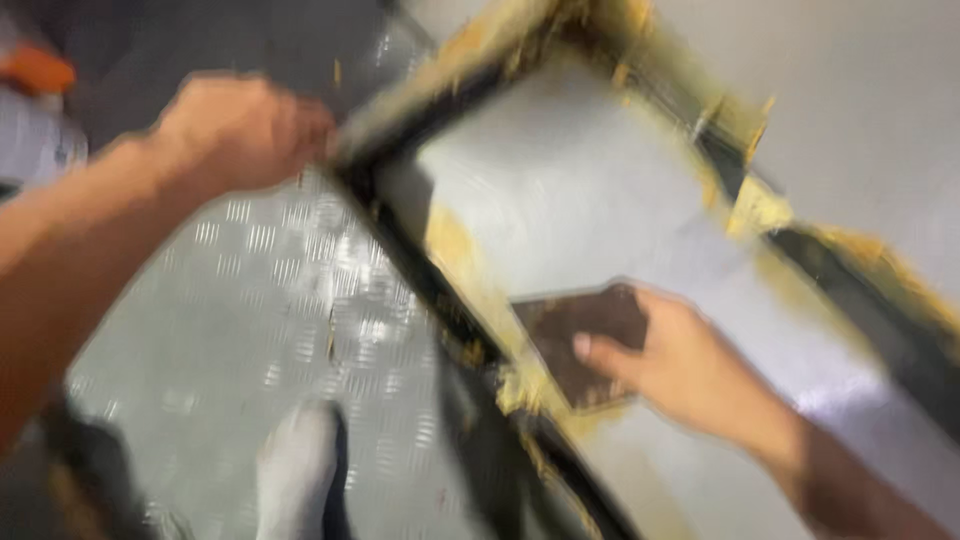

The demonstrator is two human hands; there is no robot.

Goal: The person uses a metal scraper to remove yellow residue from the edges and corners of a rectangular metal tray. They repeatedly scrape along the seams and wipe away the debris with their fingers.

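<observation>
The frame is motion-blurred. My left hand (240, 130) is closed at the upper left, gripping the corner of a black frame (400, 240) whose edges are smeared with yellow residue. The frame borders a pale grey panel (570, 190). My right hand (680, 365) sits lower right over that panel and holds a flat dark brown rectangular pad (575, 335), thumb on top, with the pad's lower corner close to the frame's yellow-crusted inner edge.
A silver tread-pattern metal floor plate (250, 320) lies under the frame on the left. A foot in a light sock or shoe (295, 465) shows at the bottom. An orange object (35, 70) sits at the far upper left. Bare grey floor (860, 110) fills the upper right.
</observation>
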